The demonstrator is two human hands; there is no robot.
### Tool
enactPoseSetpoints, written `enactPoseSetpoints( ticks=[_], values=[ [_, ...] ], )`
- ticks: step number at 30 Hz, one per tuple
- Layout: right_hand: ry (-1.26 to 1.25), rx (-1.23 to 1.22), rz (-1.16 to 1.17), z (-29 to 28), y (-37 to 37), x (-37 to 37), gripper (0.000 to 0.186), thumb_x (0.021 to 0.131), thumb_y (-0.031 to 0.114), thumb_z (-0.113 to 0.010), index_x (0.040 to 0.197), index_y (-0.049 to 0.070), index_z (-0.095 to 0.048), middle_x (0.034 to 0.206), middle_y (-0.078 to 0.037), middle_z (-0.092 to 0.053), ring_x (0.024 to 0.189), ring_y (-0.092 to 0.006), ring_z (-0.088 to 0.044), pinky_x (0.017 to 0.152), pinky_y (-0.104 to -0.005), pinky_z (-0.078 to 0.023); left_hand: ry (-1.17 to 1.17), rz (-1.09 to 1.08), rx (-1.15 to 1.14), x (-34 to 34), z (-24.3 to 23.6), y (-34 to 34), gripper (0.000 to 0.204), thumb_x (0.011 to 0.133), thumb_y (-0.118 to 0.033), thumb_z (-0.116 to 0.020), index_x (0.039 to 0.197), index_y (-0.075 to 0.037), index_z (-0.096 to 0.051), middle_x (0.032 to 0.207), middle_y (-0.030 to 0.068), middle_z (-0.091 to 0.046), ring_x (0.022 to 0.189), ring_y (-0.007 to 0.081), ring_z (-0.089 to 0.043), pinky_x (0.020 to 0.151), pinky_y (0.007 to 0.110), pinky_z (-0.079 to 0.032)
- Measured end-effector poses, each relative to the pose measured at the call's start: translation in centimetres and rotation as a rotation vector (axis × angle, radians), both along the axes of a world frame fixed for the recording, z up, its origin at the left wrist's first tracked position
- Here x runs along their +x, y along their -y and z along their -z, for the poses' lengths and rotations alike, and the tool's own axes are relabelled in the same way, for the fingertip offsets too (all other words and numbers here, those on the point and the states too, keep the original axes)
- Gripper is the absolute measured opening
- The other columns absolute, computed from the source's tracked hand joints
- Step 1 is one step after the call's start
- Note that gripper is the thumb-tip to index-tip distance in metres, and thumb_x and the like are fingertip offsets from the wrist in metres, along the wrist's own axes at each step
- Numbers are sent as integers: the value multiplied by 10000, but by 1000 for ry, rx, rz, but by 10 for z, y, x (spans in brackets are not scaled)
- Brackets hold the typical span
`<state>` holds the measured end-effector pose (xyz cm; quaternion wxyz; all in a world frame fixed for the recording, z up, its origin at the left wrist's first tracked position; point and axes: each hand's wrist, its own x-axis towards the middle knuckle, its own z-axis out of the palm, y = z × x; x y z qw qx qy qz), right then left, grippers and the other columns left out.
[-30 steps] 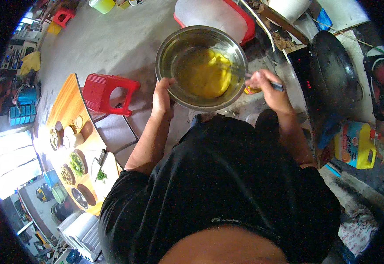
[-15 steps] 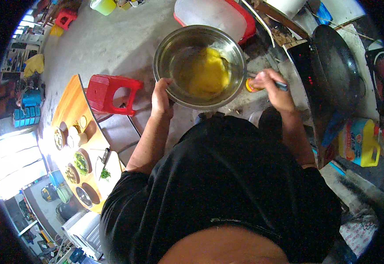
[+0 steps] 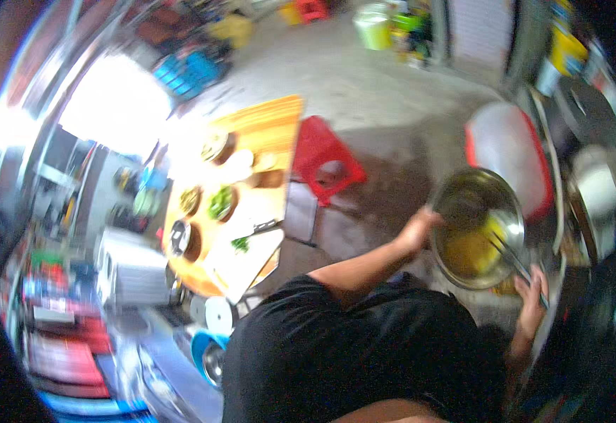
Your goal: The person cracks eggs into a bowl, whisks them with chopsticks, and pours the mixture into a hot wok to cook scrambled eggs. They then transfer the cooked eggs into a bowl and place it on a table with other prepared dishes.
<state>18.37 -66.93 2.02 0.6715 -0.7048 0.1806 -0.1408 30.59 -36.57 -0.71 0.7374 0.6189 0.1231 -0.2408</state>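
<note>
My left hand [image 3: 418, 229] grips the rim of a steel bowl [image 3: 456, 206] that holds yellow liquid [image 3: 473, 250], like beaten egg. My right hand [image 3: 530, 291] holds the handle of a metal utensil [image 3: 508, 255] whose pronged end is in the liquid. The bowl is in the lower right of the blurred view, over the floor beside my dark shirt. A pale, red-rimmed oval item [image 3: 505, 156] lies just beyond it.
A wooden table [image 3: 272, 120] at the left carries small bowls, greens [image 3: 220, 204] and a white board [image 3: 248, 264] with a knife. A red stool [image 3: 322, 155] stands beside it, buckets [image 3: 373, 28] farther back, a dark stove area [image 3: 604, 310] at the right.
The view has swung left with blur: the table and stool now show more centrally, the bowl and both hands lower right. I still hold bowl and utensil.
</note>
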Motion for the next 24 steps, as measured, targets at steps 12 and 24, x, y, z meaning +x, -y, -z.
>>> enactPoseSetpoints(
  ticks=[12, 24],
  values=[
    [-220, 66, -445, -5, -13, 36, 374, 977, 347, -480, 1002, -16, -568, 933, -110, -623, 763, -197, -648, 684, -325, -512, 190, -48, -374, 4, -6, -19, 360, 916, -169, -439, 1270, -105, -433, 1076, 44, -547, 1006, 190, -531, 866, 339, -442],
    [-51, 300, -327, -16, -28, 47, 332, 976, 319, -483, 968, -8, -539, 827, -137, -622, 749, -225, -669, 661, -327, -553, 58, -198, -339, -5, 1, -29, 383, 854, -193, -463, 1224, -96, -475, 936, 31, -535, 791, 145, -508, 664, 287, -424]
  ],
)
